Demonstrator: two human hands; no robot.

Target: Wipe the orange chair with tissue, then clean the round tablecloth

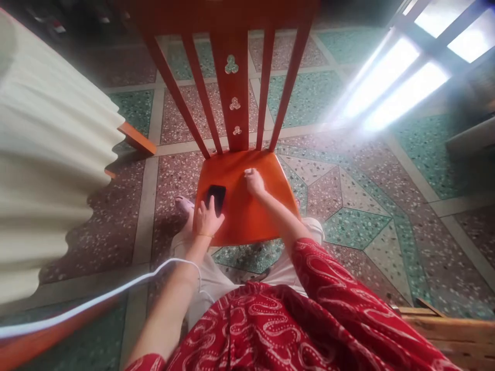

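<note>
Orange chair seat (247,221); black phone (219,195); red sleeve (328,278), white swirls; speckled green-maroon floor (309,98).

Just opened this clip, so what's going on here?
A person in a red patterned top is leaning over an orange wooden chair. The left hand, fingers spread, is at a dark phone lying on the left part of the seat. The right hand is curled, farther back on the seat; whether it grips anything is too small to tell. A white cable runs in from the left, by the left forearm.
</note>
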